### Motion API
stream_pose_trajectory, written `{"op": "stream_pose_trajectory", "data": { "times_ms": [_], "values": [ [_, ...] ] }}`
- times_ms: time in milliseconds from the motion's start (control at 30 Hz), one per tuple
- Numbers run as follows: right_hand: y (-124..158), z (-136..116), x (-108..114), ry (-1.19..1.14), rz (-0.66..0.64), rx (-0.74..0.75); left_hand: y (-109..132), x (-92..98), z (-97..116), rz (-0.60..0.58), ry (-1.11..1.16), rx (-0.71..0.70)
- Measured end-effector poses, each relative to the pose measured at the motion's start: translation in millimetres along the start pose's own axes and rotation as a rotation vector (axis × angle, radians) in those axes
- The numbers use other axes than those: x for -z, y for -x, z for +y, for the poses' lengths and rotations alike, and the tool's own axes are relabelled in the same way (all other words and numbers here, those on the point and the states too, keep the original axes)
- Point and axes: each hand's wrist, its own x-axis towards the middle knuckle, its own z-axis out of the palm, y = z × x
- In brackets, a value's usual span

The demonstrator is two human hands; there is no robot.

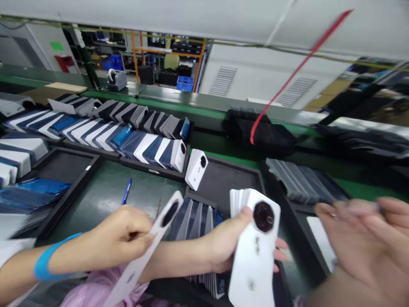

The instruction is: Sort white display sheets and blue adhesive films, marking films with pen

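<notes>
My left hand point(223, 241) holds a fanned stack of white phone back covers point(254, 264), thumb on the front face, fingers behind. The front cover carries a black octagonal camera piece near its top. Large and blurred at the right edge is my right hand point(367, 238), palm side showing and fingers bent; a small shiny spot shows near its fingertips, too smeared to identify. Another person's hand point(128, 234), with a blue wristband, reaches from the left, pinching one white back cover point(148, 251) in front of my left forearm.
Black trays point(236, 175) hold rows of white, grey and blue-filmed covers point(153, 147). One white cover point(196, 168) stands at a tray corner. A blue pen point(126, 192) lies on the green bench point(111, 183). A red strip point(287, 85) hangs overhead; a tape dispenser point(117, 79) stands behind.
</notes>
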Motion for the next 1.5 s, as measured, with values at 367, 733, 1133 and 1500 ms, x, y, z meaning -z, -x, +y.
{"op": "stream_pose_trajectory", "data": {
  "times_ms": [367,733,1133,1500],
  "values": [
    [13.4,-19.6,-1.7,-0.198,-0.110,0.030,-64.5,-63.9,-53.5,-0.266,0.770,0.181],
    [14.2,-31.6,7.5,-0.241,-0.065,0.104,-51.2,-72.8,-50.2,-0.275,0.740,0.154],
    [13.4,-27.3,3.0,-0.232,-0.062,0.100,-48.3,-70.6,-47.0,-0.291,0.685,0.123],
    [13.0,-28.1,1.8,-0.235,-0.068,0.100,-48.5,-72.7,-44.7,-0.310,0.726,0.145]
  ]
}}
